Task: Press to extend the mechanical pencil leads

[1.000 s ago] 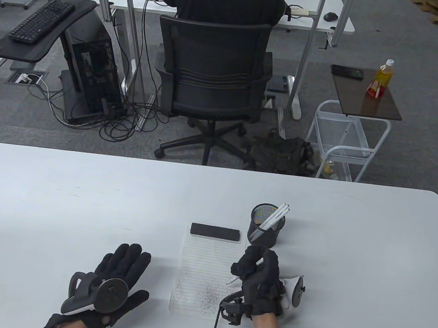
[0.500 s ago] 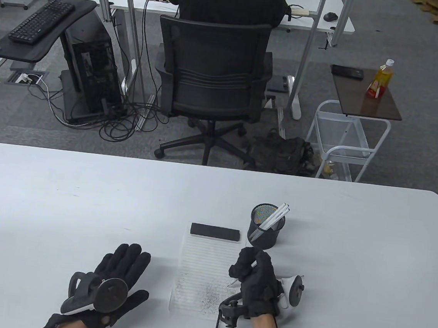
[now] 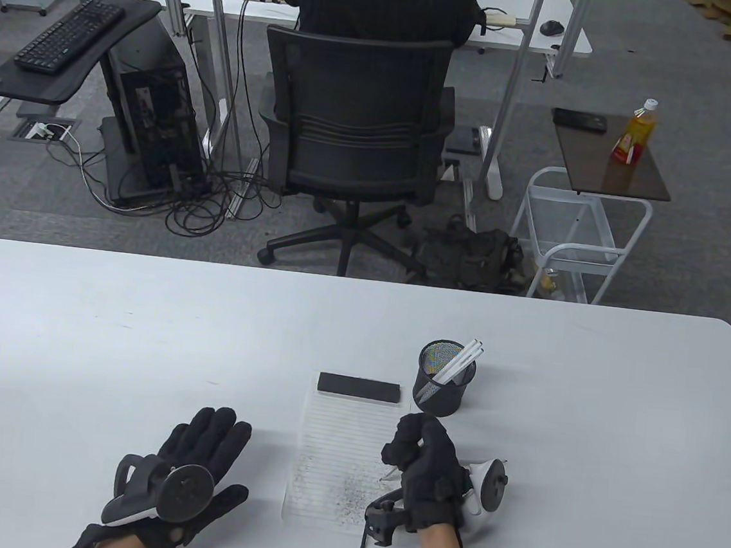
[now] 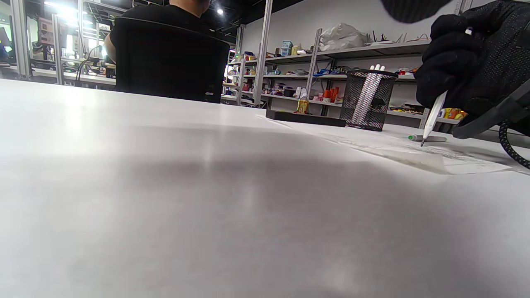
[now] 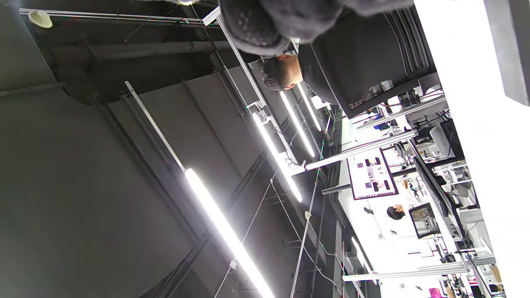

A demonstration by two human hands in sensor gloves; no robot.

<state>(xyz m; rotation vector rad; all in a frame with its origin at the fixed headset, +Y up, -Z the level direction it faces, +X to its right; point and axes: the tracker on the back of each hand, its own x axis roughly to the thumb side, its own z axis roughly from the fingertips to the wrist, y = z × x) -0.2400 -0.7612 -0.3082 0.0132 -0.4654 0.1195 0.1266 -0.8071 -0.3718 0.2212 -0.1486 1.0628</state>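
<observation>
My right hand (image 3: pixel 422 460) grips a white mechanical pencil (image 4: pixel 434 116) almost upright, fingers curled round its barrel and thumb over its top end. The pencil's tip (image 3: pixel 384 477) points down just over the right edge of the lined notepad (image 3: pixel 335 452), which carries grey lead smudges. A black mesh pen cup (image 3: pixel 442 378) beyond the hand holds three white pencils (image 3: pixel 460 361). My left hand (image 3: pixel 192 464) lies flat on the table to the left of the notepad, fingers straight, holding nothing. The right wrist view is tilted toward the ceiling and shows only a gloved fingertip (image 5: pixel 256 25).
A black rectangular block (image 3: pixel 360 388) lies across the notepad's far end. Another pen (image 4: pixel 426 138) lies on the table behind the held pencil. A cable (image 3: pixel 360 545) runs from my right wrist to the near edge. Beyond the table a person sits on an office chair (image 3: pixel 353 131).
My right hand has sunk slightly and its thumb has closed down over the pencil's top end, hiding the barrel that showed one second ago. The left hand has not moved.
</observation>
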